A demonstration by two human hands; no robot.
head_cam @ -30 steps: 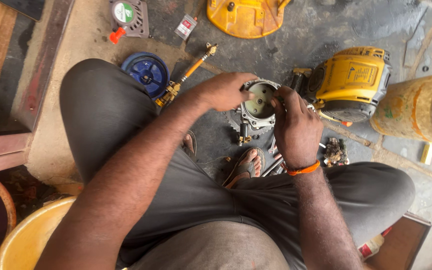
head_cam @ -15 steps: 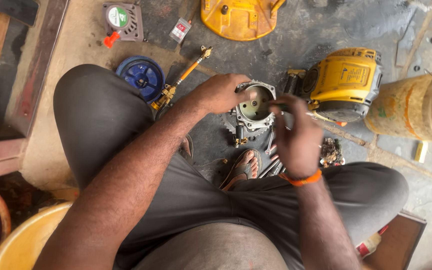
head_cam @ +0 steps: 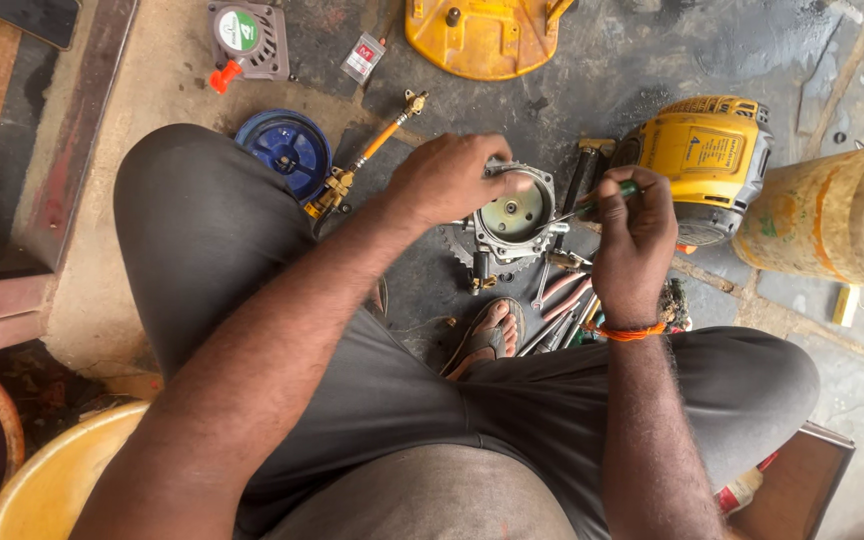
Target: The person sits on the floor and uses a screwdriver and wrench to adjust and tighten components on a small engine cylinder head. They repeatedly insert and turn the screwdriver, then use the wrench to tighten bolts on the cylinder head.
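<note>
Gripping the round metal part (head_cam: pixel 514 212), the left hand (head_cam: pixel 449 178) needed to stay firm while the right hand (head_cam: pixel 635 228) steered the held screwdriver (head_cam: pixel 592 203) slowly.

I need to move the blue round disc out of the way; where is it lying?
In the head view the blue round disc lies on the floor at upper left, beside the person's left knee, below the grey starter cover.

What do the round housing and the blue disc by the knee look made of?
Housing: likely cast metal, dull grey with bright worn edges, brassy disc inside. Blue disc: probably moulded plastic, glossy even colour with ribs, though painted metal is possible.
</note>
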